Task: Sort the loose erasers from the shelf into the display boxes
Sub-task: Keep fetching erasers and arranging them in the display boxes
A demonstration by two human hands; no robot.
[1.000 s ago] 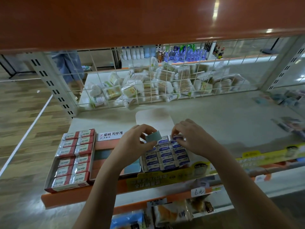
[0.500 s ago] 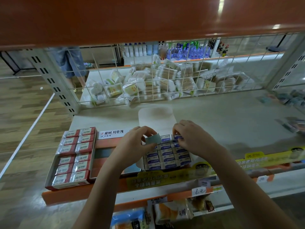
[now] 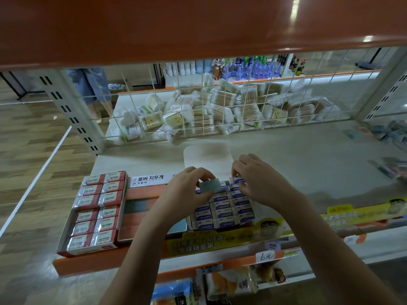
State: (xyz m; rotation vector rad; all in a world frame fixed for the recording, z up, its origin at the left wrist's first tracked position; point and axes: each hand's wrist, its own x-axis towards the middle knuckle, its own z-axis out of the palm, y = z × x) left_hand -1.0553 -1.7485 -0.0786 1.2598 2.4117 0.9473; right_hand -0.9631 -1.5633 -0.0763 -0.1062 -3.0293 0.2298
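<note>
A display box of blue-and-white erasers sits at the shelf's front middle, its white lid flap folded back. My left hand pinches a grey-green eraser over the box's far left corner. My right hand pinches a blue-and-white eraser at the box's far right row. A second box with an orange interior lies beside it, partly hidden by my left forearm. A red box of 2B erasers stands at the left.
The shelf surface stretches right toward loose packets at the edge. A wire grid backs the shelf, with cotton-swab packs behind. An orange upper shelf hangs overhead. A person's legs stand beyond at the left.
Both hands have stayed over the far end of the blue eraser box, holding the same erasers. The view has tilted slightly.
</note>
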